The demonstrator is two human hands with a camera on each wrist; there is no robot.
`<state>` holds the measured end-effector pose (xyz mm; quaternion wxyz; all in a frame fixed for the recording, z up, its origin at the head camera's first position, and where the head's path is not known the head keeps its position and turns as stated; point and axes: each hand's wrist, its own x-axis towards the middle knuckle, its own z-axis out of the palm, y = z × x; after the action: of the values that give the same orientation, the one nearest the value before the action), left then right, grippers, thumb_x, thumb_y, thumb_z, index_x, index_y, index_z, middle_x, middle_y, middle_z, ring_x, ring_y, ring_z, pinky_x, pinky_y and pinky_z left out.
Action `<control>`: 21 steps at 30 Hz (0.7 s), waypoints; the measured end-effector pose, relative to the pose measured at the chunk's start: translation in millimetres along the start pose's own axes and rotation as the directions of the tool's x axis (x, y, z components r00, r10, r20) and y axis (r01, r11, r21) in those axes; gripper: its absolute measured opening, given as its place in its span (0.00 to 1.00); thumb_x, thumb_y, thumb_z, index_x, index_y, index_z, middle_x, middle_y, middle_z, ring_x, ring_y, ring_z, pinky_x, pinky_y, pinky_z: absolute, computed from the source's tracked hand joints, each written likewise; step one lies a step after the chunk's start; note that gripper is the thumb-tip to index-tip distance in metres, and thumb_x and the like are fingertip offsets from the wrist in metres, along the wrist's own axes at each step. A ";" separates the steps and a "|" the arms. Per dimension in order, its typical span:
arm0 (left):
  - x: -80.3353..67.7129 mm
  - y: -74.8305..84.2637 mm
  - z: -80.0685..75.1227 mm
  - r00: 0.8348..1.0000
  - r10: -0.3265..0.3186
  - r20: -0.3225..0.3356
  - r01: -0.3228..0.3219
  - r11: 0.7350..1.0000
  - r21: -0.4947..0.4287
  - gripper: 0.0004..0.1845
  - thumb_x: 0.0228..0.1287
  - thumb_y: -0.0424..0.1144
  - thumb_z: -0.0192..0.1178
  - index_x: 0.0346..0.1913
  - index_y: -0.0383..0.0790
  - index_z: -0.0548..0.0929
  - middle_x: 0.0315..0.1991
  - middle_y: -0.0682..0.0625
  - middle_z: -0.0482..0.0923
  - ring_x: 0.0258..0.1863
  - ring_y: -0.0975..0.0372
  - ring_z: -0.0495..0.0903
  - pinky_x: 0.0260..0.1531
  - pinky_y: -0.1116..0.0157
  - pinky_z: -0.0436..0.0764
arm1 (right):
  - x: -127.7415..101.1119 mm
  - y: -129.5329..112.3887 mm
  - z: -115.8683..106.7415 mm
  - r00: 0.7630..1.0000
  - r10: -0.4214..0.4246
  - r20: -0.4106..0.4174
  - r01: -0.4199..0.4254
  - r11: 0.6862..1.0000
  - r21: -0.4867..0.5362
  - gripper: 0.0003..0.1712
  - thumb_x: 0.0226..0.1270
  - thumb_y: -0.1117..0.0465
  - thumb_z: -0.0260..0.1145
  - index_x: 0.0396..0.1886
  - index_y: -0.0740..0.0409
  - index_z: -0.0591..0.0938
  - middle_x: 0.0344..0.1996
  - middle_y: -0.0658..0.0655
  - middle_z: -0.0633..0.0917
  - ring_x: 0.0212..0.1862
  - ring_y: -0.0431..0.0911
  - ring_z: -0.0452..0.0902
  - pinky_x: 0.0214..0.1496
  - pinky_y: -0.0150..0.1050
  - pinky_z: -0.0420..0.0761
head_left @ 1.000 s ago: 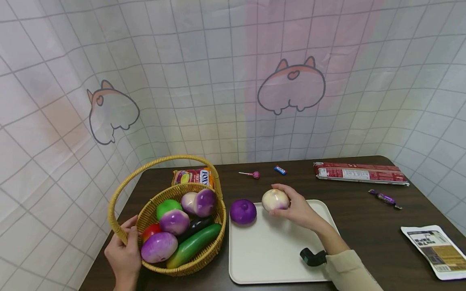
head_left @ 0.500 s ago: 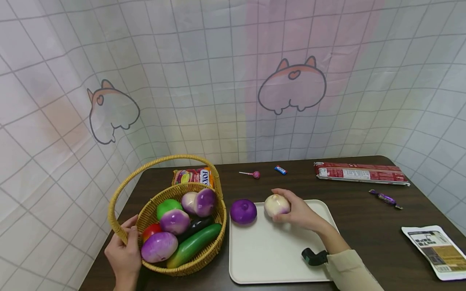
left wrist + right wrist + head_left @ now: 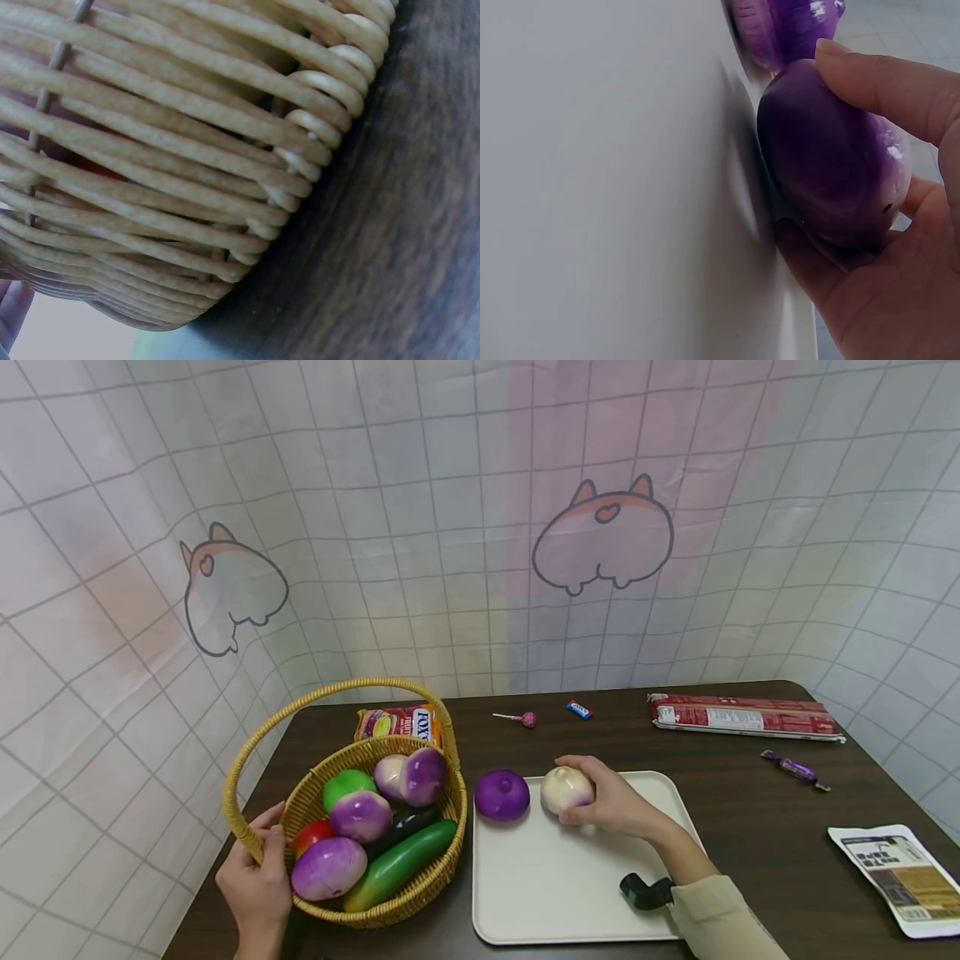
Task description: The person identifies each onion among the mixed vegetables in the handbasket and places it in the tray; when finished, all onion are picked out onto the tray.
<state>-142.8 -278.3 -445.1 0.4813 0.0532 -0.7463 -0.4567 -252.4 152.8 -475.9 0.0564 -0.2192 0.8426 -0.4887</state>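
Observation:
My left hand (image 3: 257, 887) grips the side of a wicker basket (image 3: 427, 890) by the foot of its handle, thumb on the rim. Its woven wall fills the left wrist view, low over the dark table. Inside lie a green cucumber (image 3: 401, 870), a dark eggplant (image 3: 405, 828), a red round thing, a green round one and several purple-and-white vegetables. My right hand (image 3: 617, 803) holds a purple-and-white turnip (image 3: 562, 790) between thumb and fingers, close over the white tray's (image 3: 540, 893) far edge. Beside it, at the tray's far left corner, sits a purple round vegetable (image 3: 502, 796).
Behind the basket lies a candy bag (image 3: 401, 723). Along the back are a lollipop (image 3: 528, 719), a small blue wrapped sweet (image 3: 579, 710) and a long red packet (image 3: 742, 718). A purple wrapped candy (image 3: 795, 769) and a white-and-brown pouch (image 3: 900, 881) lie at the right.
My right hand has lowered the turnip toward the tray, and it has shifted slightly left in the last half second. My left hand and the basket stay in place.

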 end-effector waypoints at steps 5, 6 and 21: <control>-0.5 -10.4 0.0 1.000 -0.001 -0.001 0.001 1.000 0.008 0.10 0.61 0.22 0.58 0.23 0.22 0.80 0.40 0.32 0.84 0.25 0.74 0.79 0.32 0.81 0.72 | 1.2 1.4 0.4 1.000 -0.016 -0.007 0.016 1.000 -0.009 0.45 0.45 0.58 0.80 0.65 0.58 0.71 0.60 0.61 0.73 0.54 0.52 0.73 0.55 0.48 0.72; -0.8 -16.2 0.0 1.000 -0.003 -0.001 0.003 1.000 0.013 0.10 0.61 0.22 0.58 0.23 0.23 0.80 0.40 0.33 0.84 0.26 0.74 0.79 0.32 0.81 0.72 | 1.4 1.9 0.6 1.000 -0.016 -0.008 0.016 1.000 -0.011 0.45 0.45 0.58 0.80 0.65 0.58 0.71 0.60 0.61 0.73 0.54 0.53 0.73 0.55 0.48 0.72; -0.8 -10.2 -0.3 1.000 -0.016 0.013 0.015 1.000 0.011 0.09 0.62 0.23 0.58 0.25 0.22 0.81 0.41 0.32 0.84 0.25 0.74 0.79 0.33 0.81 0.72 | 1.0 -0.5 5.1 0.999 -0.033 0.015 0.033 0.999 0.006 0.47 0.48 0.60 0.79 0.69 0.59 0.68 0.62 0.60 0.75 0.56 0.51 0.73 0.56 0.44 0.72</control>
<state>-145.8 -283.9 -453.0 0.4725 0.0587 -0.7516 -0.4565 -251.4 148.1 -478.0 0.0552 -0.2366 0.8369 -0.4905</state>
